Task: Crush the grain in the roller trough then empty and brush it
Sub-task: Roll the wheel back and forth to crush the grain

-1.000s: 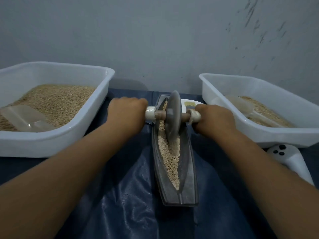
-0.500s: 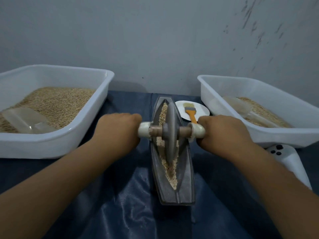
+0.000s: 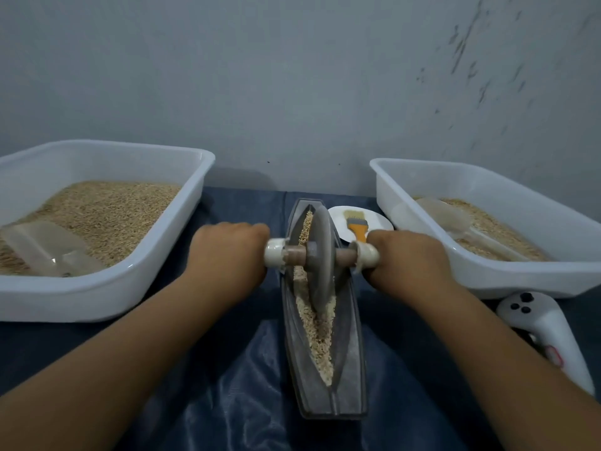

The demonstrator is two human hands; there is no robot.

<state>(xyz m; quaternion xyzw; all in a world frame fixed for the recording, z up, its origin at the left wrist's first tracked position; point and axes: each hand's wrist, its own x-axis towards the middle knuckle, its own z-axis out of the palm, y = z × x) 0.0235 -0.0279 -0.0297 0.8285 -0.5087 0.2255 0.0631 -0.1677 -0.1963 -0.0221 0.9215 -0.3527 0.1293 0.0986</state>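
We find the left hand (image 3: 229, 252) and right hand (image 3: 406, 255) each gripping one end of the grey stone disc roller (image 3: 320, 255), seated mid-way in the long grey trough (image 3: 325, 320) of tan grain (image 3: 317, 333). We advise even downward pressure, full-length strokes, disc upright.

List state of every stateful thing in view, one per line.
roller wheel: upright in trough, on grain
trough: holds grain
left hand: grips left handle
right hand: grips right handle
brush: lying on plate, untouched
left tub: grain, scoop inside
right tub: grain, scoop inside
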